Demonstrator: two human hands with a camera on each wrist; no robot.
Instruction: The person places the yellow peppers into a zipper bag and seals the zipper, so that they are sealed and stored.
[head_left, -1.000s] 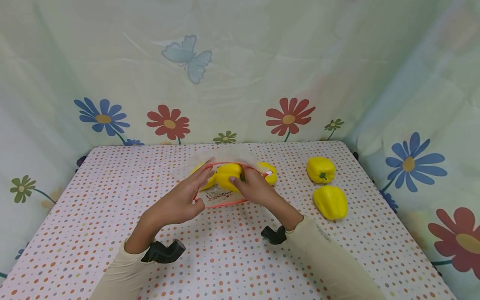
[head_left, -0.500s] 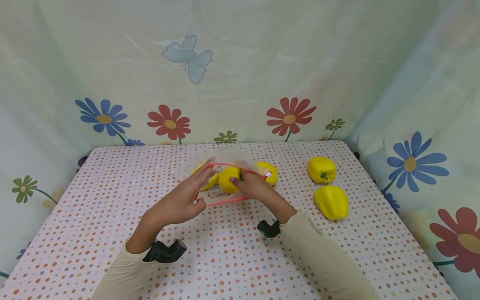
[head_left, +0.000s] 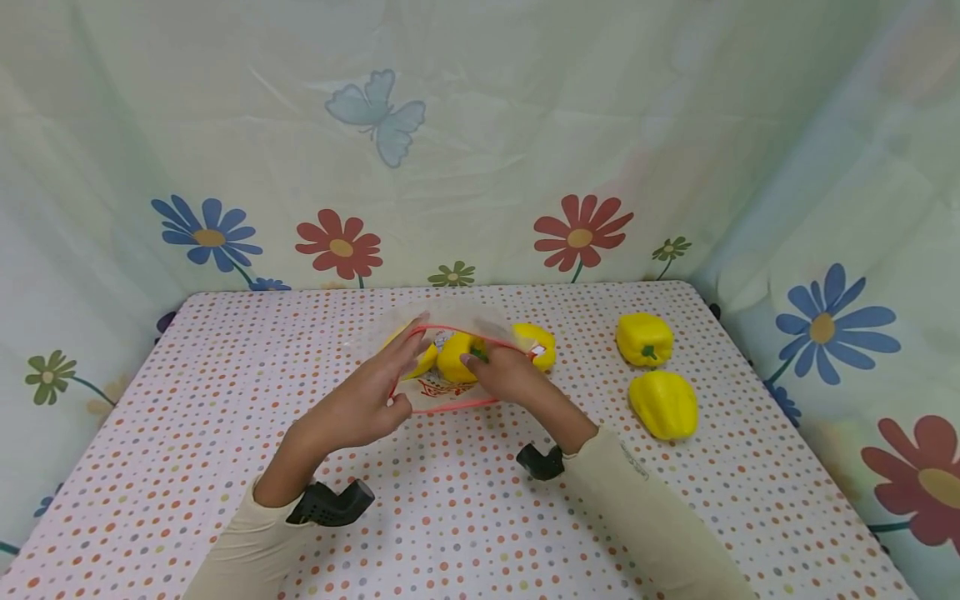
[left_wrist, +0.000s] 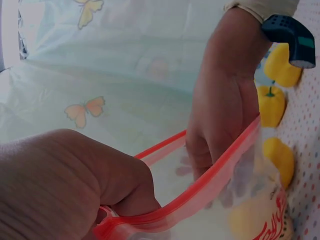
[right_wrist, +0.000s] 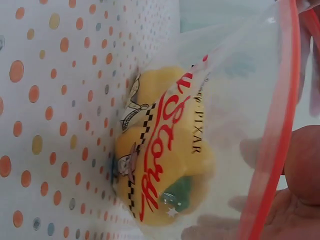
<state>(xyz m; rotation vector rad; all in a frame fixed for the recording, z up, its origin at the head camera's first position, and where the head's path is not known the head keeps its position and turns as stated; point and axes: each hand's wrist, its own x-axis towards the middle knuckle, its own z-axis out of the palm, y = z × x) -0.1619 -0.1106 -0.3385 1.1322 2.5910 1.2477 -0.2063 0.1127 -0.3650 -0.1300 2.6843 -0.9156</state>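
Observation:
A clear zip bag [head_left: 480,315] with a red rim lies mouth towards me on the table. Inside are two yellow bell peppers, one pepper [head_left: 455,358] in the middle and another pepper [head_left: 425,361] at the left. My left hand [head_left: 356,407] holds the mouth wide at its left side, thumb hooked on the red rim [left_wrist: 200,187] and fingers stretched along the upper edge. My right hand [head_left: 510,373] reaches into the mouth; its fingers [right_wrist: 215,232] stand apart from the pepper [right_wrist: 172,192] in the right wrist view. Several of its fingertips are hidden in the head view.
Just right of the bag sits a yellow pepper [head_left: 536,346], partly behind the right hand. Farther right are an upright pepper [head_left: 645,339] and a lying pepper [head_left: 663,405]. The dotted table [head_left: 262,350] meets a flowered curtain [head_left: 480,150] at the back.
The middle pepper has come down from my right hand into the bag, turning so its green stem faces right, and the hand has let it go. My left hand has barely moved.

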